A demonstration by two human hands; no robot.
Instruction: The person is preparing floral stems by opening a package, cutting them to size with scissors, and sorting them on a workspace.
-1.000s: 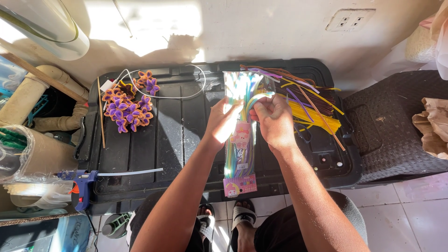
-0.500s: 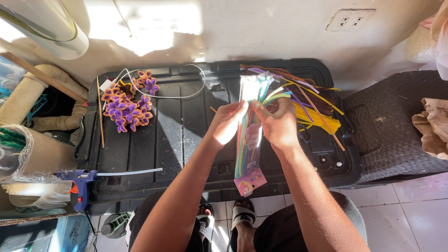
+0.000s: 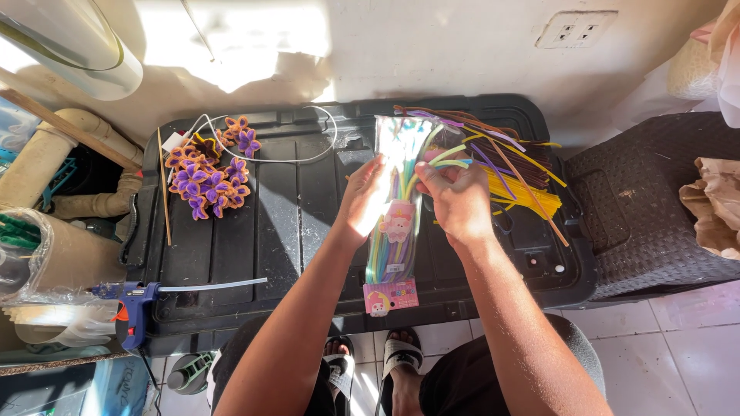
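A long clear packet of pastel pipe cleaners (image 3: pixel 397 223), with a pink cartoon sticker midway and a pink card label at its near end, is hanging upright over the black plastic lid (image 3: pixel 293 231). The left hand (image 3: pixel 366 202) is pressing flat against the packet's left side; the right hand (image 3: pixel 456 199) is pinching green stems at its open top. Loose pipe cleaners (image 3: pixel 516 173) are lying just right.

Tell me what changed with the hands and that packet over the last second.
The clear packet of coloured craft stems tilted briefly, then hangs upright again. The right hand shifted to the packet's open top and now pinches stems there. The left hand kept its hold on the side. The purple flowers, glue gun and loose stems stayed put.
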